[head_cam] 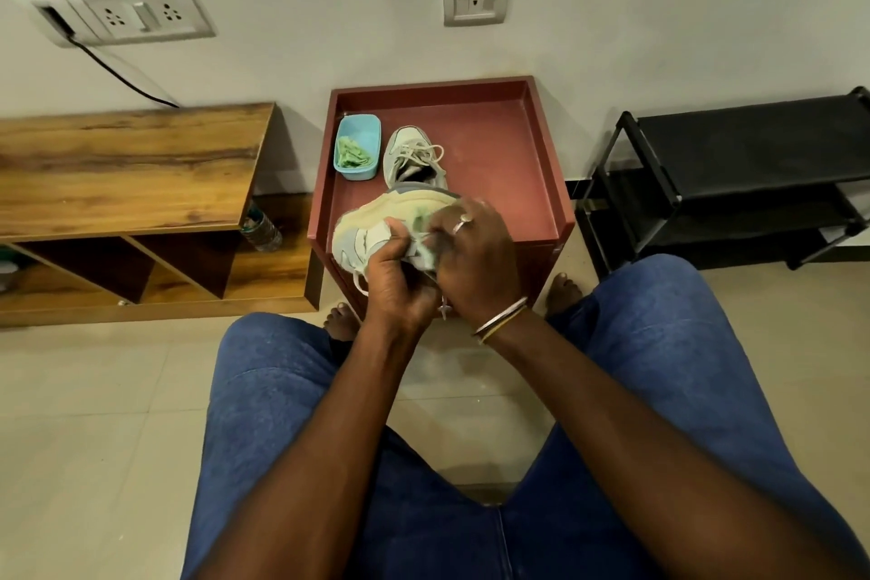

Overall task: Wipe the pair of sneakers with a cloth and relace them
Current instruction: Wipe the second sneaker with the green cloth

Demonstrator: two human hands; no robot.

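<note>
One pale grey and cream sneaker (362, 233) lies tilted on its side at the near edge of the red-brown stand (518, 155), its sole turned up and away from me. My left hand (398, 280) grips its upper from below. My right hand (475, 257) presses a green cloth (419, 221) against the shoe; most of the cloth is hidden under my fingers. A loose lace end hangs down between my wrists. The second sneaker (412, 155) stands upright behind, laces in place, toe toward the wall.
A blue plastic box (358, 127) holding another green cloth stands at the stand's back left. A wooden shelf unit (132, 165) with a water bottle (262, 228) is to the left, a black rack (734, 170) to the right. My knees and bare feet flank the stand.
</note>
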